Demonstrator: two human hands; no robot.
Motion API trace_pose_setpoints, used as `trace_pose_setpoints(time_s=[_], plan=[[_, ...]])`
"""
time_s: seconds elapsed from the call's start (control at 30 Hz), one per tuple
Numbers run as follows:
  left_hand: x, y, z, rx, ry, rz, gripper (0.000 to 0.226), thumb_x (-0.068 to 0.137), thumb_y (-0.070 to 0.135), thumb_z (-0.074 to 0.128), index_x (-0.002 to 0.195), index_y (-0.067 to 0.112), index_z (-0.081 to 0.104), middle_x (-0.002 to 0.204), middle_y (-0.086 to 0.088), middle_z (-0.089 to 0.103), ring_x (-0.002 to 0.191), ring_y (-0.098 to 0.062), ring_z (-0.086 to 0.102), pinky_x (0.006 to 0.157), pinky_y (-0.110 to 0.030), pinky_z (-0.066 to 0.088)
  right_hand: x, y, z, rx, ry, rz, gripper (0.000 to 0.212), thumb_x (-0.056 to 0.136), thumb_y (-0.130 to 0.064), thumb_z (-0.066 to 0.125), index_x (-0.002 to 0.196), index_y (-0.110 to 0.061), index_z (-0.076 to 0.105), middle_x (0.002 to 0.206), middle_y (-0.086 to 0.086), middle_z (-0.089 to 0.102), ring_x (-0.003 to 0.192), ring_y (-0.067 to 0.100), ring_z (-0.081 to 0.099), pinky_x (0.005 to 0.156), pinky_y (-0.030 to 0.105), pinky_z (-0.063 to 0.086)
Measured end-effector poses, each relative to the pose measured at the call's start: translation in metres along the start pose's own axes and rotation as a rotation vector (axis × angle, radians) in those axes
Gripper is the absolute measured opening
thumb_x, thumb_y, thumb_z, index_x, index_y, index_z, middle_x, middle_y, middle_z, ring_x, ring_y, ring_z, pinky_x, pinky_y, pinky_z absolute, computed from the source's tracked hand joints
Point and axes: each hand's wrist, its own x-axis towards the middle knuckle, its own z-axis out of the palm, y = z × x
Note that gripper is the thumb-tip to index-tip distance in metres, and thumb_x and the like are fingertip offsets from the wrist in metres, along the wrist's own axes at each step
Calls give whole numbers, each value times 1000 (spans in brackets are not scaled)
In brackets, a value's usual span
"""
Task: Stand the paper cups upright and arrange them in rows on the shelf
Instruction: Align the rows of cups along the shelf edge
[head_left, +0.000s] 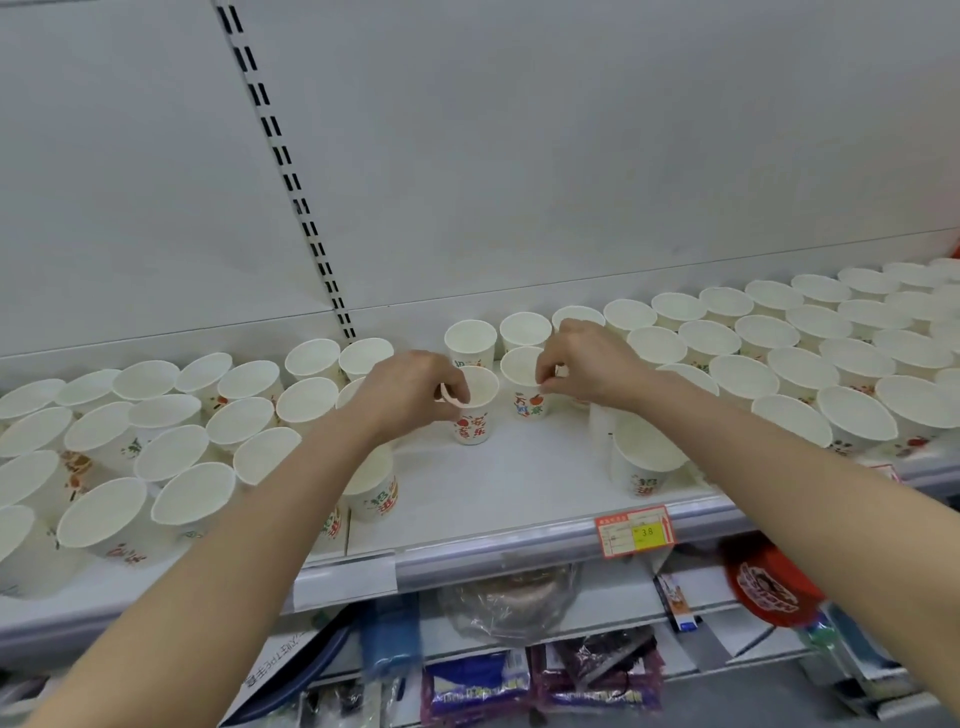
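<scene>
Several white paper cups with red and green print stand upright on the white shelf (519, 493), packed in rows at the left (171, 457) and at the right (857, 358). My left hand (410, 389) pinches the rim of one upright cup (475, 410) near the shelf's middle. Just right of it, my right hand (587, 364) pinches the rim of another upright cup (524, 384). Both cups stand on the shelf, a small gap apart. More cups (470, 340) line the back wall behind them.
A bare patch of shelf lies in front of the two held cups. A lone cup (647, 460) stands near the front edge at the right. A red and yellow price tag (636, 530) hangs on the shelf rail. Packaged goods (509, 680) fill the shelf below.
</scene>
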Motion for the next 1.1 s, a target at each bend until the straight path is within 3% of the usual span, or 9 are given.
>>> trace_pose_setpoints(time_s=[0.13, 0.27, 0.4, 0.57, 0.73, 0.83, 0.97, 1.1], plan=[[1, 9, 9, -33, 106, -26, 5, 79, 32, 75, 82, 31, 71, 84, 12, 65, 79, -7, 58, 70, -36, 52, -3, 5, -4, 6, 17, -36, 11, 72, -29, 75, 81, -26, 70, 81, -11, 65, 82, 8, 41, 70, 33, 43], [1, 19, 16, -25, 184, -76, 5, 82, 35, 73, 84, 31, 72, 83, 11, 65, 81, -9, 56, 68, -33, 49, -4, 6, 1, -30, 41, -53, 5, 73, -26, 72, 72, -29, 68, 73, -12, 61, 80, 9, 43, 65, 37, 45], [1, 24, 23, -9, 218, -98, 5, 83, 36, 71, 83, 31, 70, 83, 11, 64, 84, -10, 56, 67, -34, 49, -7, 9, -1, -81, 55, -75, 3, 75, -26, 71, 78, -25, 69, 77, -7, 64, 82, 13, 45, 67, 37, 45], [2, 27, 30, 24, 216, -133, 4, 85, 35, 68, 86, 31, 69, 86, 11, 64, 89, -12, 55, 64, -29, 42, -6, 4, 0, -166, 36, -133, 6, 79, -28, 67, 79, -23, 68, 78, -4, 65, 85, 19, 50, 67, 30, 29], [1, 29, 28, -9, 229, -170, 12, 86, 34, 68, 97, 31, 70, 96, 11, 66, 94, -12, 57, 72, -33, 48, -8, 10, 8, -190, 138, -153, 7, 73, -17, 68, 67, -21, 65, 64, -4, 61, 72, 20, 47, 64, 31, 31], [-10, 31, 21, -71, 280, -184, 22, 84, 34, 71, 106, 31, 69, 104, 14, 65, 87, -6, 60, 72, -31, 48, -9, 12, 12, -197, 152, -159, 7, 70, -19, 73, 70, -23, 67, 65, -4, 61, 72, 21, 50, 64, 33, 37], [-43, 18, -5, -63, 381, -299, 9, 84, 30, 70, 92, 33, 73, 88, 14, 66, 80, -5, 57, 64, -27, 42, -14, -1, 7, -96, 292, -192, 15, 66, -17, 81, 77, -20, 71, 68, -3, 64, 75, 26, 55, 67, 34, 38], [-95, -10, -32, -73, 398, -462, 6, 81, 29, 72, 80, 34, 75, 80, 13, 68, 77, -9, 59, 66, -33, 49, -15, -51, 10, 23, 348, -308, 9, 69, -15, 78, 70, -21, 71, 63, -4, 64, 68, 23, 54, 62, 29, 37]])
